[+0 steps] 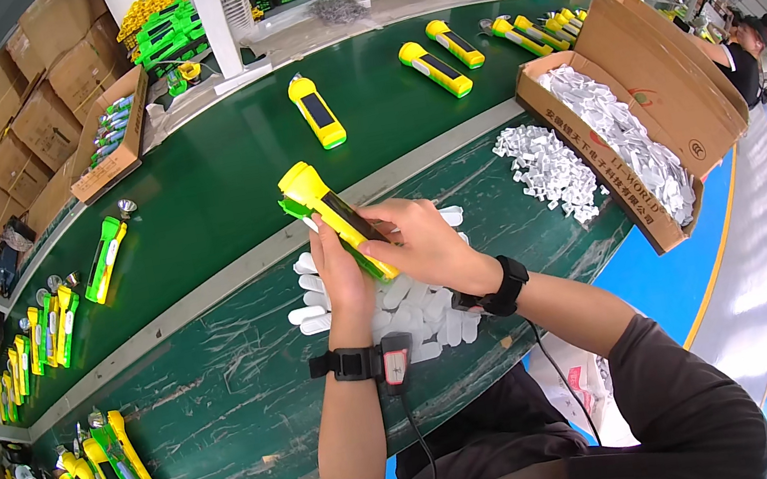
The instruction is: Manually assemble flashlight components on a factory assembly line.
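Observation:
Both my hands are around a yellow and green flashlight (301,184) with a dark panel along its side, held tilted above the bench. My left hand (345,271) is closed on its near left side, thumb and fingers against the body. My right hand (426,240) grips the lower right end, its fingers over the dark panel. Beneath my hands lies a pile of flat, rounded, whitish plastic pieces (426,311), partly hidden by my wrists. A small whitish bit shows by my left fingertips; what it is I cannot make out.
A green conveyor belt (221,180) carries several flashlights past a metal rail. To the right are a heap of small white parts (549,169) and an open cardboard box (653,213) of white pieces. More flashlights (111,478) lie at the bench's left end. Cables hang from my wristbands.

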Tool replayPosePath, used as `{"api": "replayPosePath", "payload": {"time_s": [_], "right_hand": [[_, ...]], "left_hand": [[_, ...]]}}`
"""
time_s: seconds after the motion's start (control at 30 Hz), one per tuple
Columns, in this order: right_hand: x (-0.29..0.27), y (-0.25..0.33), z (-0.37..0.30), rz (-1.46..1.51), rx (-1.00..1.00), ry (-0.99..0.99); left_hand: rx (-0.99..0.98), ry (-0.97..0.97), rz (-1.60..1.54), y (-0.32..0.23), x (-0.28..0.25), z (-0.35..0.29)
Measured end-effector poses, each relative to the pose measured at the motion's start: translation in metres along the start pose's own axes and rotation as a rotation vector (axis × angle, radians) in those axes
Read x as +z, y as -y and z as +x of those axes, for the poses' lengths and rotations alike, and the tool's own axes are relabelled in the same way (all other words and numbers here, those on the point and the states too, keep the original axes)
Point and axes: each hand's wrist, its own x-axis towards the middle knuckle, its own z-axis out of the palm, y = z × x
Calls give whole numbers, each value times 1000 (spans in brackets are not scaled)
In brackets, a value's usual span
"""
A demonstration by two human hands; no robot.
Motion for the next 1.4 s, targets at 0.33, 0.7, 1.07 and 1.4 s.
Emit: {"api": "replayPosePath", "payload": {"time_s": [0.33,0.7,1.07,1.4], "right_hand": [[3,-10,0,-172,-142,-112],[-12,-6,0,88,10,-46],[-5,-7,-5,-93,20,-51],[-71,-13,8,-86,165,209]], "left_hand": [[-9,20,-115,-1,4,-1],[-47,44,-52,-6,11,-7],[-49,46,-52,-5,8,-5],[-96,-36,-84,-9,13,-6]]}}
